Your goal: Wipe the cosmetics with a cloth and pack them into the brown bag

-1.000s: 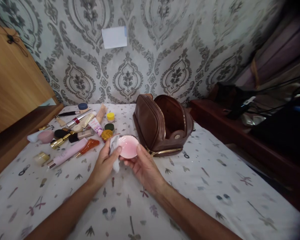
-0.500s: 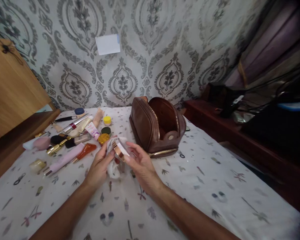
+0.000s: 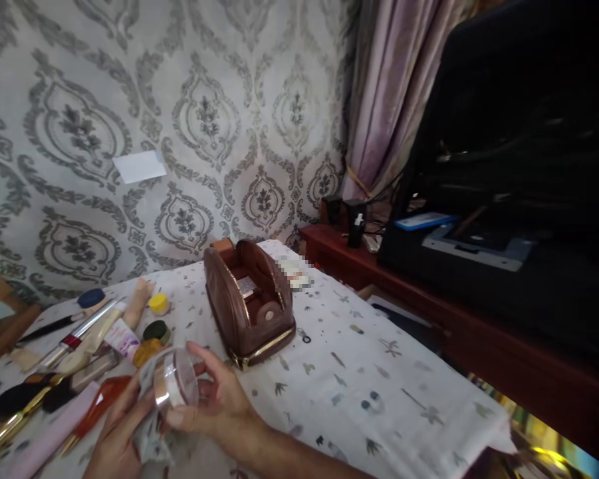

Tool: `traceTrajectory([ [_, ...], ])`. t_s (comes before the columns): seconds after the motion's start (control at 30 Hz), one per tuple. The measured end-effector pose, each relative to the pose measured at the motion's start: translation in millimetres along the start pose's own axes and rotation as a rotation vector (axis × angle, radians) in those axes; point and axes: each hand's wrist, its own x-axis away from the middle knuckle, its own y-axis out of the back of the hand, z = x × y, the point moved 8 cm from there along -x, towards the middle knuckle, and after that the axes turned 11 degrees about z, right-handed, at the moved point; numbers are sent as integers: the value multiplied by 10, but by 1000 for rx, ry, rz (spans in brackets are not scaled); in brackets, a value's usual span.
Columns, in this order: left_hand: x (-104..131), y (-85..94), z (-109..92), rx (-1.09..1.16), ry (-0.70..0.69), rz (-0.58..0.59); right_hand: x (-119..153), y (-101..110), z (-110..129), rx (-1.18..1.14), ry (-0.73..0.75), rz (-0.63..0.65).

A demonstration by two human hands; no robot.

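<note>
My right hand [image 3: 224,406] grips a round cosmetic jar [image 3: 175,380], clear at one end with a shiny rose-gold band, thumb below and fingers curled over its far side. Against the jar's other side, my left hand [image 3: 114,436] holds a crumpled white cloth [image 3: 152,439]; its fingertips are partly covered by cloth and jar. Beyond my hands stands a brown cosmetic bag [image 3: 220,306], unzipped at the top. A small pale item [image 3: 246,287] shows inside it. Close to the jar lie a yellow-gold pot [image 3: 147,352] and a dark-lidded pot [image 3: 156,331].
Left of my hands lie several cosmetics, among them a pink-and-white tube [image 3: 122,339], an orange bottle [image 3: 101,402], a yellow-lidded pot [image 3: 158,304] and a blue-lidded jar [image 3: 91,299]. A dark red desk [image 3: 403,293] with a large black screen [image 3: 518,146] borders the right.
The view has swung right, bringing the screen and desk in further and shifting bag and cosmetics leftward. The jar has turned in my hands so its clear round end faces right.
</note>
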Motion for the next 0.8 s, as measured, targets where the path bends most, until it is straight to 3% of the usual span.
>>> traceTrajectory([
  [0.13, -101, 215, 73, 54, 2, -67, 16, -31, -67, -23, -8, 15],
  [0.23, -157, 253, 44, 95, -46, -65, 12, -107, -3, -112, 20, 66],
  [0.33, -137, 158, 9, 101, -55, -65, 24, -162, 378, -154, 100, 105],
  [0.4, -106, 52, 0, 95, -43, -41, 24, -186, 840, -69, 184, 146],
  [0.5, -66, -22, 26, 64, -4, -37, -77, -142, 1611, 153, 279, 158],
  [0.6, -71, -51, 103, 0, 62, 23, -335, 71, 2268, 463, 371, -5],
  [0.7, -105, -71, 167, -62, 90, 115, -722, 304, 2567, 840, 299, -146],
  [0.8, -140, -42, 196, -101, 83, 123, -1100, 566, 2532, 1387, 2, -260],
])
